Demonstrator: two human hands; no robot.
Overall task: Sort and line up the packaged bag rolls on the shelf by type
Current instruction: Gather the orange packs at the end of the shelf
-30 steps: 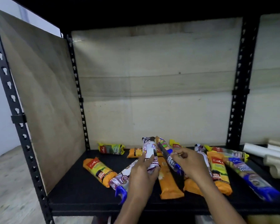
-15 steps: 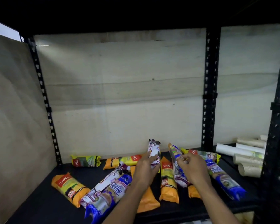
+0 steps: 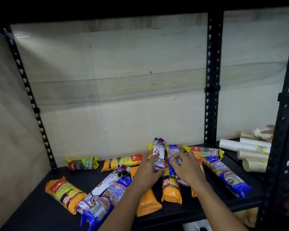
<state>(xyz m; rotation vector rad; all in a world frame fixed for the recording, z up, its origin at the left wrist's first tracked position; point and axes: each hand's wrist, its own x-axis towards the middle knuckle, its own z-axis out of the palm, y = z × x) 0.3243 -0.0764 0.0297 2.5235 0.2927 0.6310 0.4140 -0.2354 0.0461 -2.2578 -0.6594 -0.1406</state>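
Black shelf deck [image 3: 37, 214], bounded at left by a plywood side panel [image 3: 12, 130], behind by a back panel [image 3: 115, 97], and at right by a perforated upright [image 3: 211, 80]. Bare deck shows along the left front. Bag rolls [image 3: 65, 194] lie scattered mid-deck. Left hand [image 3: 147, 172] grips a white-and-purple roll [image 3: 158, 152]. Right hand [image 3: 187, 169], fingers curled, holds a blue roll [image 3: 173, 152] just beside it.
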